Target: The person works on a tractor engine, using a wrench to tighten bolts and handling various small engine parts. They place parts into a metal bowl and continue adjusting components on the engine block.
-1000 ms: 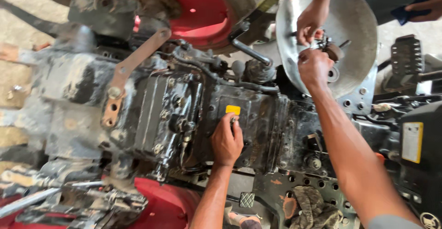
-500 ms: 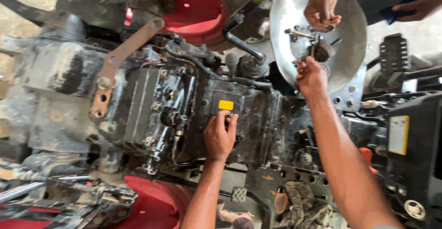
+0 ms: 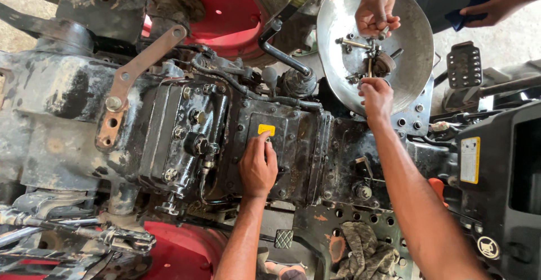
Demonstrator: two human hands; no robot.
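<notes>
Vehicle repair yard: greasy tractor gearbox housing [image 3: 282, 145], red wheel [image 3: 225, 9], concrete ground.

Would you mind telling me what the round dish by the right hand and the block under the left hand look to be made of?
The round dish looks like bare sheet metal, silvery with a dull, scuffed sheen. The block under the left hand seems to be cast metal, dark with oily grime and studded with bolt heads; its base metal cannot be told. The right hand reaches the dish's centre.
</notes>
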